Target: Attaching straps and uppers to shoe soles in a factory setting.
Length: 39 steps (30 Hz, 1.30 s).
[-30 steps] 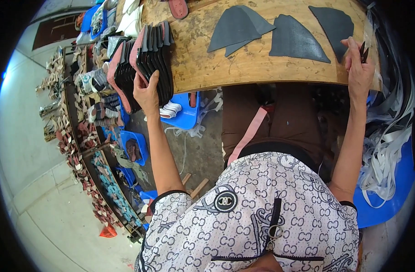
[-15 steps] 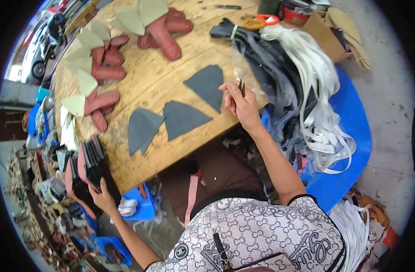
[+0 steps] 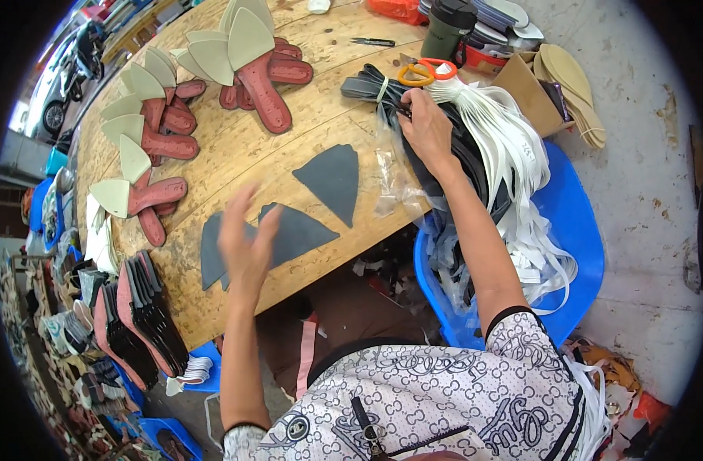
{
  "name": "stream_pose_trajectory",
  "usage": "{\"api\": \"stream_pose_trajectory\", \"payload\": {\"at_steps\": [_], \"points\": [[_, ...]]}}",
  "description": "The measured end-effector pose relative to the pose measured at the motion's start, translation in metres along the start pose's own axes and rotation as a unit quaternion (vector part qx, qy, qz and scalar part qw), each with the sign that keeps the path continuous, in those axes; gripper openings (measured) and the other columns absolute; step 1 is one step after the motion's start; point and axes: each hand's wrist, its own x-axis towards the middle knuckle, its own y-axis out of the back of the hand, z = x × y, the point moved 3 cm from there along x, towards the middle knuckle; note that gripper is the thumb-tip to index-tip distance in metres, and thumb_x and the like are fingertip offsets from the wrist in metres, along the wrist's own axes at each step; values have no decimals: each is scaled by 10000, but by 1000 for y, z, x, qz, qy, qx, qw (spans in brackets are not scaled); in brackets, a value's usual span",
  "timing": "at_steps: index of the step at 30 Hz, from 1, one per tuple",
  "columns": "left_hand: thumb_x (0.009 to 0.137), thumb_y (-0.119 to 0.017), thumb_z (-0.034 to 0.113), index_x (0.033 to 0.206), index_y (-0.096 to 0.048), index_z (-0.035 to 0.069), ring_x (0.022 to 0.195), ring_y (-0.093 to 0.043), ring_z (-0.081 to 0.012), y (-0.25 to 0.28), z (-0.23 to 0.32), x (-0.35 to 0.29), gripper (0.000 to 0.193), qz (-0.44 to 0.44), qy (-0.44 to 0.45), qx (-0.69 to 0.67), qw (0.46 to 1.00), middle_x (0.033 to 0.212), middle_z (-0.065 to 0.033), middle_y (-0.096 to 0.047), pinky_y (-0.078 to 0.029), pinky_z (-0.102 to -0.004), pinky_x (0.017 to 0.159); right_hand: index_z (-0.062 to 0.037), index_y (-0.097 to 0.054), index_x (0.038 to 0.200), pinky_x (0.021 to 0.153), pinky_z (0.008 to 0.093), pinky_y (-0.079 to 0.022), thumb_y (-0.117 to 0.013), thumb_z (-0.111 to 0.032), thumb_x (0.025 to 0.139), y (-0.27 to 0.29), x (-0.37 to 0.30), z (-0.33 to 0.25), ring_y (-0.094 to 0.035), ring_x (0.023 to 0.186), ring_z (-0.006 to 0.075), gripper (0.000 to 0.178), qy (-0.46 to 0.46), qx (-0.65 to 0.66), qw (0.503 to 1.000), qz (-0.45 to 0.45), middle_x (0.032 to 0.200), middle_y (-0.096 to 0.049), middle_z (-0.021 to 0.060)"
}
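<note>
My left hand (image 3: 247, 242), blurred by motion, hovers over dark grey fabric pieces with its fingers spread and nothing in them. Two curved triangular pieces (image 3: 297, 234) lie partly under it, and another grey piece (image 3: 328, 180) lies to their right. My right hand (image 3: 430, 129) is closed at the bundle of black strips (image 3: 363, 86), beside the white strips (image 3: 513, 127). A small dark pointed tool (image 3: 404, 111), which looks like thread snips, sits in its fingers, mostly hidden. Orange-handled scissors (image 3: 417, 73) rest just beyond.
Red-brown shoe soles with cream uppers (image 3: 251, 46) stand in groups at the far left of the wooden table (image 3: 328, 100). Stacked pink-and-black insoles (image 3: 140, 307) are at its near left corner. A blue tub (image 3: 589, 246), a dark lidded cup (image 3: 449, 31) and a cardboard box (image 3: 524, 84) are on the right.
My left hand has left the insole stack and moved up and right over the grey pieces. My right hand has moved farther away, from beside the grey piece to the black strips.
</note>
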Motion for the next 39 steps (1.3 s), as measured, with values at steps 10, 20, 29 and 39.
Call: {"api": "stream_pose_trajectory", "payload": {"at_steps": [10, 20, 29, 39], "points": [[822, -693, 256, 1261, -491, -73, 901, -626, -262, -202, -17, 186, 585, -103, 226, -189, 950, 1031, -182, -647, -478, -352, 798, -29, -645, 933, 640, 373, -480, -619, -243, 900, -13, 4, 24, -636, 696, 310, 218, -95, 246, 964, 32, 762, -655, 148], [824, -755, 237, 1030, -560, 64, 763, -603, -113, -210, 24, 160, 332, 17, 293, -421, 859, 894, -39, -648, -504, -240, 648, 2, -659, 960, 523, 217, -380, -544, -243, 975, -13, 3, 39, -459, 548, 49, 270, -187, 359, 912, 61, 632, -525, -12], [808, -726, 355, 1075, -599, 73, 949, -625, -265, -198, 39, 161, 409, -85, 142, 29, 986, 1022, -99, -657, -485, -396, 797, 10, -639, 973, 552, 264, -410, -523, -284, 981, -7, 3, 41, -503, 575, 92, 316, -187, 399, 892, 104, 648, -569, 34], [749, -717, 294, 1250, -537, 120, 1243, -425, -277, -233, 75, 135, 560, -21, -162, 133, 978, 1235, -71, -545, -292, -470, 992, 9, -622, 902, 367, 214, -298, -481, -372, 984, -1, 9, 59, -423, 421, 63, 415, -310, 586, 745, 76, 637, -602, 64]]}}
